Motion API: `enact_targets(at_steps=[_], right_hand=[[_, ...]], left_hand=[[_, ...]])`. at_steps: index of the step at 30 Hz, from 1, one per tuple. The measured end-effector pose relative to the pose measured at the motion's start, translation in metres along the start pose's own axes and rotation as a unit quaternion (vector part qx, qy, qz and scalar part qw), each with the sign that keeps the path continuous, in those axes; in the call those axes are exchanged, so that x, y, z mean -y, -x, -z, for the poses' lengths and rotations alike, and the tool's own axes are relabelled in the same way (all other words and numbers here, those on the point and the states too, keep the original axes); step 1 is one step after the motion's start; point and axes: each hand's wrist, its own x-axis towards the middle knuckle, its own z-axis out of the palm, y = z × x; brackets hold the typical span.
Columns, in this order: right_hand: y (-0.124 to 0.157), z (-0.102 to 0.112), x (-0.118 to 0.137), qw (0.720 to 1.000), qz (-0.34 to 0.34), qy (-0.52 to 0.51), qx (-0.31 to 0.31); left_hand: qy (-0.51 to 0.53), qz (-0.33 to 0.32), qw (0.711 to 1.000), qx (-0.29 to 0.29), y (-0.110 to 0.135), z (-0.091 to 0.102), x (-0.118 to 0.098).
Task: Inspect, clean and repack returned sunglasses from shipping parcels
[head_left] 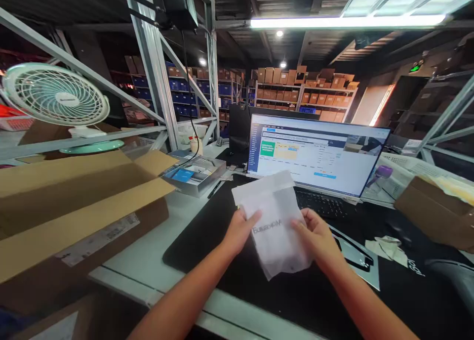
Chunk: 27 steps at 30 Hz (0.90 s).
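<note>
A white translucent plastic bag with dark printed lettering is held up over the black desk mat. My left hand grips its left edge, thumb on top. On the bag's right side, my right hand pinches it with curled fingers. The bag hangs in front of the black keyboard and the lit monitor.
A large open cardboard box fills the left. A white desk fan stands behind it. A grey tray with small items sits near the monitor. At right are a brown box, crumpled paper and a label sheet. Shelves of boxes line the back.
</note>
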Motion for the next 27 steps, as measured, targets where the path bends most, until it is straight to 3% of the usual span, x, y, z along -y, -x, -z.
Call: enact_targets(at_steps=[5, 8, 12, 14, 15, 17, 19, 21, 24, 26, 27], right_hand=[[0.005, -0.014, -0.040, 0.992, -0.090, -0.063, 0.064], [0.006, -0.019, -0.046, 0.991, -0.106, -0.058, 0.064], [0.008, -0.020, -0.050, 0.987, -0.102, -0.003, 0.122], [0.014, -0.020, -0.050, 0.992, -0.025, 0.097, 0.082], [0.018, -0.022, -0.049, 0.984, 0.056, 0.160, 0.057], [0.030, -0.027, -0.044, 0.924, 0.268, 0.266, 0.063], [0.043, -0.035, -0.037, 0.838, 0.430, 0.302, 0.148], [0.054, -0.043, -0.031, 0.782, 0.475, 0.312, 0.257], [0.061, -0.046, -0.031, 0.739, 0.461, 0.326, 0.367], [0.058, -0.042, -0.039, 0.750, 0.462, 0.328, 0.343], [0.055, -0.038, -0.045, 0.776, 0.453, 0.326, 0.293]], left_hand=[[0.049, 0.055, 0.996, -0.041, 0.001, 0.021, 0.000], [0.094, 0.074, 0.990, -0.071, -0.001, 0.024, 0.002], [0.161, 0.090, 0.977, -0.102, -0.009, 0.025, 0.002], [0.190, 0.107, 0.971, -0.100, -0.014, 0.027, 0.004], [0.203, 0.114, 0.968, -0.097, -0.017, 0.028, 0.005], [0.223, 0.122, 0.963, -0.088, -0.022, 0.031, 0.007], [0.237, 0.120, 0.961, -0.078, -0.023, 0.035, 0.009], [0.246, 0.109, 0.960, -0.070, -0.021, 0.040, 0.010], [0.247, 0.095, 0.962, -0.066, -0.014, 0.046, 0.011], [0.238, 0.099, 0.964, -0.061, -0.011, 0.048, 0.016], [0.233, 0.104, 0.965, -0.057, -0.011, 0.049, 0.019]])
